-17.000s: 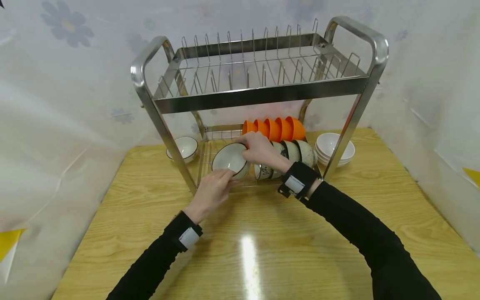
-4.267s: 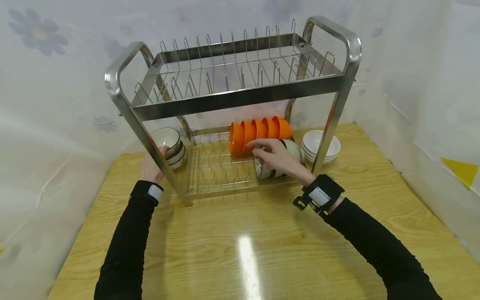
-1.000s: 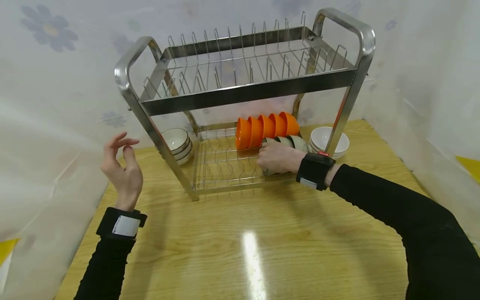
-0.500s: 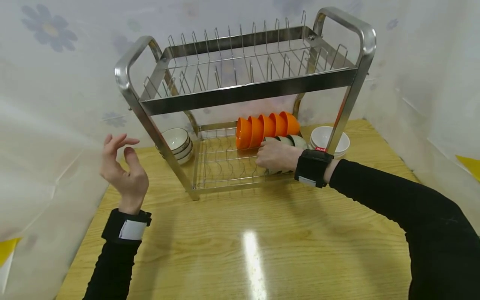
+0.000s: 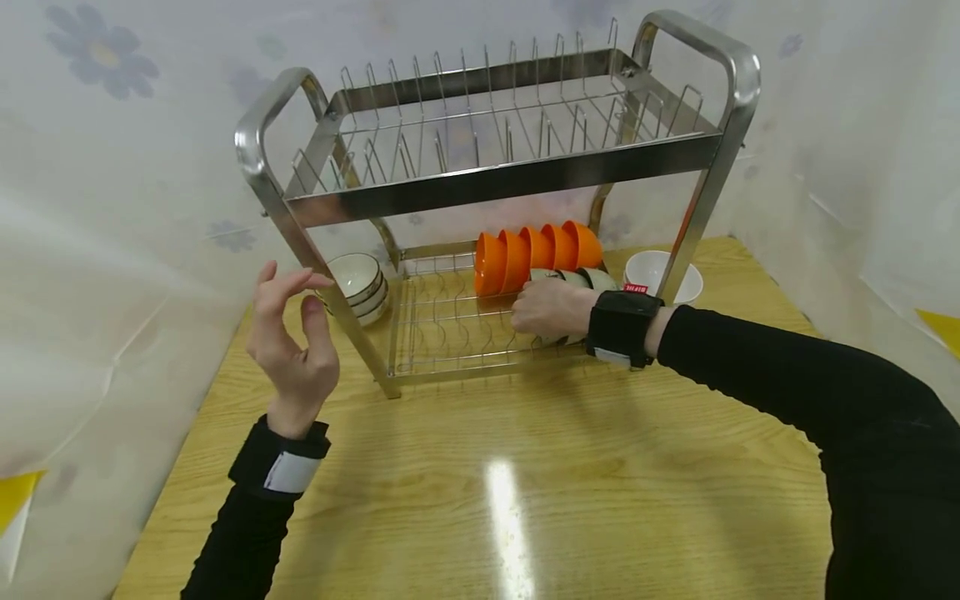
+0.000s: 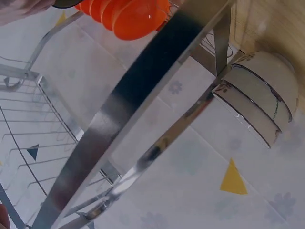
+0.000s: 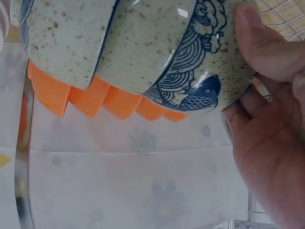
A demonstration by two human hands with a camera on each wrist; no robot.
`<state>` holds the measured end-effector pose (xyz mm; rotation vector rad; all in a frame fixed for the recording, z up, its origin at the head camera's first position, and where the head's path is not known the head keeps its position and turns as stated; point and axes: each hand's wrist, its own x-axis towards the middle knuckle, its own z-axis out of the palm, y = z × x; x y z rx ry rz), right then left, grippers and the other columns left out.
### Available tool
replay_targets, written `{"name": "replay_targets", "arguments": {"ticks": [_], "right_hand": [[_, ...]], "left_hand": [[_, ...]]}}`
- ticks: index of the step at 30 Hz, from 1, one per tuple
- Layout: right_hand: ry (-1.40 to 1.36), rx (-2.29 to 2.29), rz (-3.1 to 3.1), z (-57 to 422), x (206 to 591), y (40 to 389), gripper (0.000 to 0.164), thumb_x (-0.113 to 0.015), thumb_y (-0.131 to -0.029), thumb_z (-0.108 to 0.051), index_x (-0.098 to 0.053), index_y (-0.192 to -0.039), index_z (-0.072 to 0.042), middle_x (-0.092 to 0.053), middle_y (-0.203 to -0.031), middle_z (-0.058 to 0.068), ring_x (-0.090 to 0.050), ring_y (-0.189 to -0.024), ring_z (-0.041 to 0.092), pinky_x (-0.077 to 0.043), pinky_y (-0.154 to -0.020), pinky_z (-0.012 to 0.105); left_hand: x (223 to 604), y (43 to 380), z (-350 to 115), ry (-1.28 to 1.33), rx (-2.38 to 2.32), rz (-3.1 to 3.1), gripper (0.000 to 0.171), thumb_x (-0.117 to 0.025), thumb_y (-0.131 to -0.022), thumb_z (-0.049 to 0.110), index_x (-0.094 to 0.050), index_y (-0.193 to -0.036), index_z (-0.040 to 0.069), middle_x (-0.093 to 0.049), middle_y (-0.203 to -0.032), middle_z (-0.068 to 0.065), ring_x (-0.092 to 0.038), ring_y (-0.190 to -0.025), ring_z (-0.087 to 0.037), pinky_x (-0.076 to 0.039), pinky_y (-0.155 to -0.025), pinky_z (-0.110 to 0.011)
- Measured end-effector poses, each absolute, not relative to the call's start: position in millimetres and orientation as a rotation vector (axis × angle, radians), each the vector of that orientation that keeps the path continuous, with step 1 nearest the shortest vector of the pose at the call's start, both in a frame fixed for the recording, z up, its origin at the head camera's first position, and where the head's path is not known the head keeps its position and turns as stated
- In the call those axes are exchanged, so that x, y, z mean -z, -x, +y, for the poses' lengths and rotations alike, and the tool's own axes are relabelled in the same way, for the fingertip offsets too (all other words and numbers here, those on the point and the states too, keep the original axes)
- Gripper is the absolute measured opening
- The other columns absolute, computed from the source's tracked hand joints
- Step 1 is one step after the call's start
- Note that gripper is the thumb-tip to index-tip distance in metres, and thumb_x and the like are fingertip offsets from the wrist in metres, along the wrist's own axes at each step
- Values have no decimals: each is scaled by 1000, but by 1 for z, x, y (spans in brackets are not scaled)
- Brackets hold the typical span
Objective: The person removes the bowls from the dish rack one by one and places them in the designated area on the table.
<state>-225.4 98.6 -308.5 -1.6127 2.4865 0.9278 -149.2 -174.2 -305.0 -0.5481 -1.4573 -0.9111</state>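
Observation:
My right hand (image 5: 551, 308) grips the nearest of the speckled bowls (image 5: 596, 279), which lie on their sides in a nested row on the rack's lower tier. In the right wrist view the thumb presses the outside of that speckled bowl (image 7: 233, 62), decorated with blue waves and a fish, while the fingers curl behind it. My left hand (image 5: 296, 354) hovers with loosely bent fingers before the rack's left front post, holding nothing. Behind that post, dark-rimmed bowls (image 5: 356, 279) stand stacked on the table; the left wrist view shows this bowl stack (image 6: 259, 95) too.
The two-tier metal dish rack (image 5: 502, 175) has upright wires on top. Orange bowls (image 5: 491, 265) lie nested in the back row of its lower tier. White bowls (image 5: 686, 286) sit on the wooden table (image 5: 450, 483) behind the right front post.
Dark-rimmed bowls left the rack for the left stack, which grew from one bowl. Within the last second my left hand moved right towards the post; the right hand stayed at the speckled bowl.

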Motion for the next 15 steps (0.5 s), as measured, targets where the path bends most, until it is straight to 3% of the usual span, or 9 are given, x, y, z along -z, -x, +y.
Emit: {"name": "replay_targets", "arguments": {"ticks": [4,11,15], "right_hand": [[1594,-960,2472,97,308,225,11,-65,-96,-5,-75,-93,-9,-75,-87,5,-66,-79,22,-56,-88,31],[1583,-996,2445,92,305,222,16,-62,-96,-4,-73,-86,-11,-73,-82,4,-64,-75,21,-54,-81,29],[1560,-1008,2443,92,304,222,14,-64,-96,-6,-73,-86,-10,-72,-79,4,-63,-73,21,-55,-85,30]], "left_hand": [[312,149,-165,670,893,-1495,18,-50,-91,-16,-60,-105,-11,-64,-87,-26,-59,-84,-38,-42,-115,-47],[319,151,-155,805,889,-1557,19,-51,-102,6,-61,-106,-10,-66,-91,-24,-62,-88,-36,-41,-116,-46],[325,151,-151,851,883,-1612,19,-50,-102,4,-61,-109,-10,-66,-92,-23,-62,-89,-35,-41,-117,-45]]}}
